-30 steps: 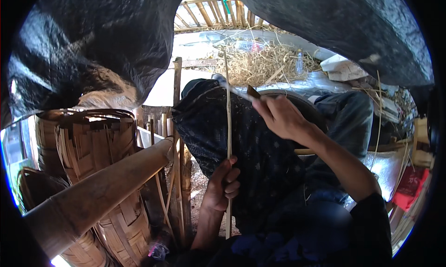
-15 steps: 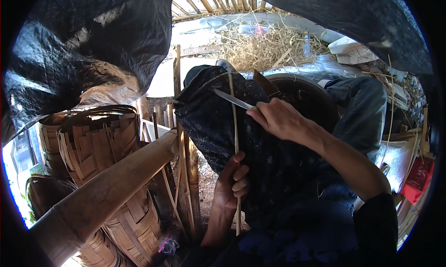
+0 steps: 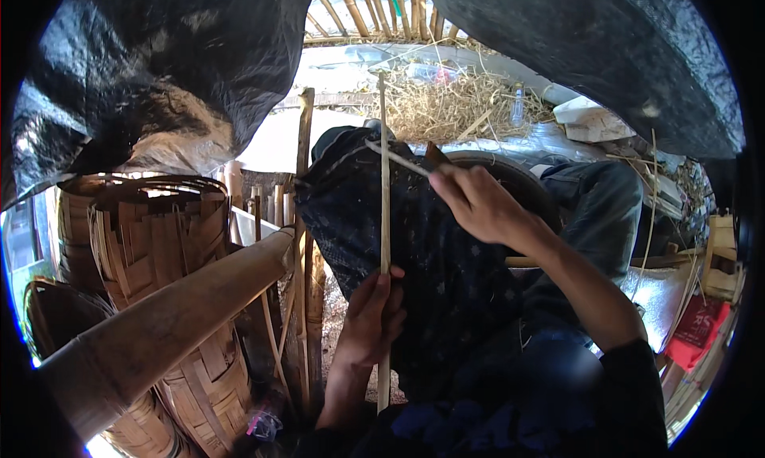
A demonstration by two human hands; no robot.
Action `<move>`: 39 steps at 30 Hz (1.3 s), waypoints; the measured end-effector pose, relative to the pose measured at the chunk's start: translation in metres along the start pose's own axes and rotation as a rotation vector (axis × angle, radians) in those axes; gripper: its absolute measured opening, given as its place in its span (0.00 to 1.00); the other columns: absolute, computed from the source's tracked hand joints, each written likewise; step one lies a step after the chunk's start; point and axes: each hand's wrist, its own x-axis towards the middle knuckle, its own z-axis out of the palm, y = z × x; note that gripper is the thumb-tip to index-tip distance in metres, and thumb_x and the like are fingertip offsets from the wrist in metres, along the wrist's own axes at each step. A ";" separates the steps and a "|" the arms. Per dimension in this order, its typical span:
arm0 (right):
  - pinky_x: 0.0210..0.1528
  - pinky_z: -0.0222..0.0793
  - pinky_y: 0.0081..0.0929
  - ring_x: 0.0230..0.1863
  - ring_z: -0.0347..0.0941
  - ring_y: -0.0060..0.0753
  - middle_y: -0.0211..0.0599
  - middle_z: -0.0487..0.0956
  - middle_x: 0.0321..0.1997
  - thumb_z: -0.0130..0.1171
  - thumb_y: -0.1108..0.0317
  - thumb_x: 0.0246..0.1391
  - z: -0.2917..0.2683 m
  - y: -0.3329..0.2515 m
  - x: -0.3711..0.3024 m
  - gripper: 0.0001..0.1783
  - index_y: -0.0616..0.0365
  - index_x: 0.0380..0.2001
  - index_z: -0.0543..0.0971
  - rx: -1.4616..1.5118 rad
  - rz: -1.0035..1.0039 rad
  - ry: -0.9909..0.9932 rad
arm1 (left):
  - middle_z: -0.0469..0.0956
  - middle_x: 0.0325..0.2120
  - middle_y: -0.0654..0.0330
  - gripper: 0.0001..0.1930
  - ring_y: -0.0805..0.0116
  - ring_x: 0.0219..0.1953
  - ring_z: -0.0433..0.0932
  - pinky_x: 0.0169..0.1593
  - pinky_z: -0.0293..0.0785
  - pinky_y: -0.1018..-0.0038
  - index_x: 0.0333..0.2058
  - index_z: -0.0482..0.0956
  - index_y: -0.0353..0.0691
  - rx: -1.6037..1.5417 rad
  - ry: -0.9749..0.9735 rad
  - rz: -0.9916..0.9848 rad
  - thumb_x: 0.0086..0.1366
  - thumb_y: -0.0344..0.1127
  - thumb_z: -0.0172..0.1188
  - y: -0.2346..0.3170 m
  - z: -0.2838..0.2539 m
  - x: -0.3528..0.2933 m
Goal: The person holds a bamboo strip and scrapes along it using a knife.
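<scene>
A long, narrow bamboo strip (image 3: 386, 211) runs nearly upright over the dark patterned cloth (image 3: 454, 291) on my lap. My left hand (image 3: 373, 316) is closed round its lower part, thumb uppermost. My right hand (image 3: 482, 203) grips a knife (image 3: 408, 163) whose handle is hidden in the fingers. The knife's pale blade points up and left, and its tip end meets or crosses the strip near the strip's upper part; whether it touches I cannot tell.
A thick bamboo pole (image 3: 167, 330) slants in from the lower left, beside woven bamboo baskets (image 3: 163, 251). Black plastic sheeting (image 3: 167, 68) hangs overhead. Straw (image 3: 446, 107) and a clear bottle (image 3: 518, 105) lie beyond my knees. A red bag (image 3: 695, 330) is at the right.
The strip now stands straighter, reaches higher and shows a broader face. My left hand has shifted a little left and down. The knife stays near the strip's upper part.
</scene>
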 end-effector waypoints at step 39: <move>0.12 0.66 0.28 0.10 0.68 0.32 0.33 0.67 0.08 0.49 0.51 0.58 0.023 -0.006 0.030 0.25 0.61 0.16 0.71 -0.532 -0.078 -0.279 | 0.71 0.23 0.44 0.08 0.44 0.25 0.72 0.29 0.64 0.61 0.34 0.66 0.34 1.061 0.388 0.747 0.67 0.30 0.39 -0.036 0.021 0.032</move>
